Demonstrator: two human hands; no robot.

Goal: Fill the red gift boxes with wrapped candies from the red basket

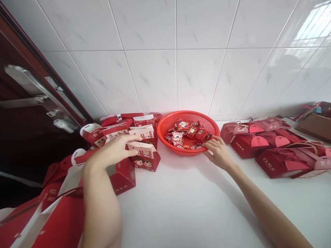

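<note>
White marble-look tiles are rising behind a white table, and a dark door with a steel handle is standing at the left. Your right hand is reaching in at a red plastic basket, which is sitting on the table and holding a heap of red-wrapped sweets. Your right grip is narrow, its curled fingertips are pressing in at the basket's rim beside the sweets, and you cannot tell whether it is pinching one. Your left hand is stretching out with a wide grip, fingers nearly straight, touching the top of a small red-and-white gift box and holding nothing. More red gift boxes are lying to the right of the basket, while others are crowding to its left.
</note>
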